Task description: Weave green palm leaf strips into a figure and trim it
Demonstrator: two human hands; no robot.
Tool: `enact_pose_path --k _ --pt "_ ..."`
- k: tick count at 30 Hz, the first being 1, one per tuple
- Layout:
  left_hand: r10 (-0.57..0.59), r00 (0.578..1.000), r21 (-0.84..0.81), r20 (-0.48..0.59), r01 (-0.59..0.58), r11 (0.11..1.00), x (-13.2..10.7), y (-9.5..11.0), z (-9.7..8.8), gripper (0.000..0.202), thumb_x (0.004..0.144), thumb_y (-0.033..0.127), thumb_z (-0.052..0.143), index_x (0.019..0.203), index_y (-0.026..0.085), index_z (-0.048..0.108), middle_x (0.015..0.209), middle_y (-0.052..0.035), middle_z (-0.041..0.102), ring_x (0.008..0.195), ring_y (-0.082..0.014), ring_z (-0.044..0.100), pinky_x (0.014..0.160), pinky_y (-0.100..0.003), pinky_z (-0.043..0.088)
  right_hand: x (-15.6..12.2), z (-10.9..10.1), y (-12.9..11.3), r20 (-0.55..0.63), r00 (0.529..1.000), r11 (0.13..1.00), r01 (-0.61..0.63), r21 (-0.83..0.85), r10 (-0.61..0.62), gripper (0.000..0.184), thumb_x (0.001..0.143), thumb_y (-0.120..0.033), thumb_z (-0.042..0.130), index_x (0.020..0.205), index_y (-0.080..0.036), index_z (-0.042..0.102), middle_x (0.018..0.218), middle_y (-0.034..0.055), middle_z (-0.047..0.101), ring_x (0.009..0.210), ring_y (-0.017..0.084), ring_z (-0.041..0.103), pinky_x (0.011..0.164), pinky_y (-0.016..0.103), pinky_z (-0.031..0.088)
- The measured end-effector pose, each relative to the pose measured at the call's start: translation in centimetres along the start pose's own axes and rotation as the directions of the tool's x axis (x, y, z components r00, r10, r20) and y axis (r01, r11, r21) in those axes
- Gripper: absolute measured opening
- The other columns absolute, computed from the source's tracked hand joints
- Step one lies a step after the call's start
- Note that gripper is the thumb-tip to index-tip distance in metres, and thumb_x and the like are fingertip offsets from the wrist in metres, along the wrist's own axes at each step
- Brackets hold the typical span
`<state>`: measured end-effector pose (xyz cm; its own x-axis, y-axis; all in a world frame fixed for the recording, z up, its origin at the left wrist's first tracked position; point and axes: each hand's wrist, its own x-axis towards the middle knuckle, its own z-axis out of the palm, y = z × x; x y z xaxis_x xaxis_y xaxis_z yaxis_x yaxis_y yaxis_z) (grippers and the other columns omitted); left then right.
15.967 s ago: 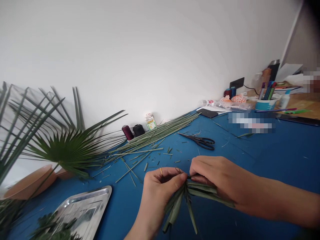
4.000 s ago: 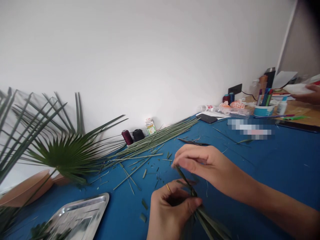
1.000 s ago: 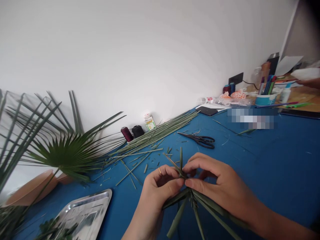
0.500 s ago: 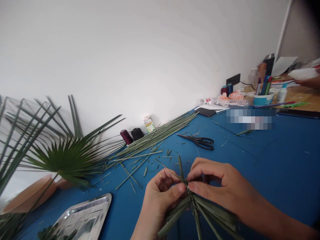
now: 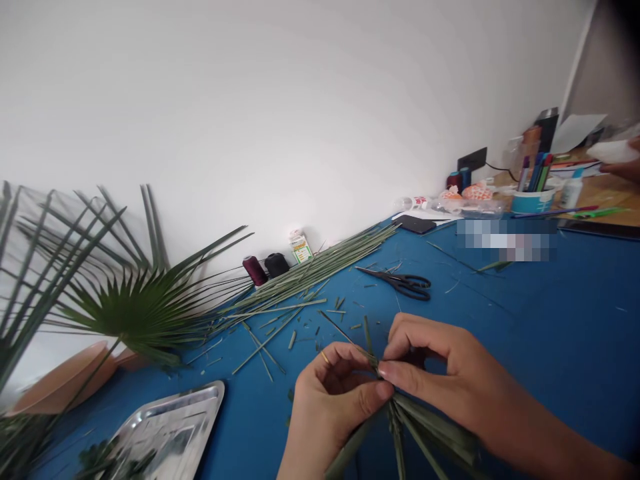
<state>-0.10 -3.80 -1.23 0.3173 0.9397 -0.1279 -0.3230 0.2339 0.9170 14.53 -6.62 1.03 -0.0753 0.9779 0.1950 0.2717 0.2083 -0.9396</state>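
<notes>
Both my hands work a bundle of green palm-leaf strips (image 5: 420, 437) over the blue table (image 5: 550, 313). My left hand (image 5: 333, 403), a ring on one finger, is closed round the bundle where the strips meet. My right hand (image 5: 433, 370) pinches the same spot from the right, thumb and fingers pressed on the strips. Two thin strip ends (image 5: 367, 333) stick up between the hands. The long loose ends fan out below toward me.
Black scissors (image 5: 403, 283) lie beyond my hands. A pile of long strips (image 5: 320, 267), thread spools (image 5: 265, 267), a palm frond (image 5: 130, 307), a metal tray (image 5: 165, 433) and a pink bowl (image 5: 55, 380) sit left. A pen cup (image 5: 533, 197) and another person's hand (image 5: 620, 160) are far right.
Over the last second my hands stay pinched on the leaf bundle and shift slightly lower and rightward. Four seconds ago my right hand was pulling one strip upward.
</notes>
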Motion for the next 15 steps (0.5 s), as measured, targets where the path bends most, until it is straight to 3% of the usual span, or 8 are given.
enact_pose_path --k 5,10,15 --pt "0.016 1.0 -0.004 -0.012 -0.016 1.0 -0.4 0.5 0.3 0.024 0.045 0.01 0.08 0.057 0.011 0.059 0.053 0.0024 0.06 0.051 -0.006 0.053 0.05 -0.014 0.041 -0.3 0.3 0.1 -0.02 0.996 0.992 0.08 -0.1 -0.083 0.016 0.078 -0.018 0.05 0.062 -0.018 0.051 0.063 -0.0035 0.049 0.06 0.01 0.048 0.055 0.021 0.037" --pt "0.096 0.995 -0.09 -0.033 -0.098 0.991 -0.6 0.7 0.8 0.02 0.046 0.006 0.078 0.059 0.013 0.064 0.055 0.0025 0.063 0.052 -0.0067 0.056 0.051 -0.014 0.044 -0.3 0.3 0.3 0.016 0.993 0.988 0.12 -0.1 -0.119 0.018 0.082 -0.02 0.047 0.065 -0.018 0.049 0.064 -0.0027 0.049 0.06 0.011 0.048 0.055 0.021 0.039" --pt "0.105 0.991 -0.082 -0.082 -0.112 0.99 -0.9 0.8 1.1 0.017 0.046 0.006 0.078 0.058 0.015 0.069 0.055 0.0009 0.066 0.052 -0.0071 0.058 0.052 -0.013 0.046 -0.5 0.0 0.6 0.073 0.989 0.991 0.129 -0.047 -0.125 0.016 0.084 -0.023 0.046 0.069 -0.019 0.051 0.07 -0.0007 0.053 0.066 0.012 0.053 0.06 0.022 0.044"
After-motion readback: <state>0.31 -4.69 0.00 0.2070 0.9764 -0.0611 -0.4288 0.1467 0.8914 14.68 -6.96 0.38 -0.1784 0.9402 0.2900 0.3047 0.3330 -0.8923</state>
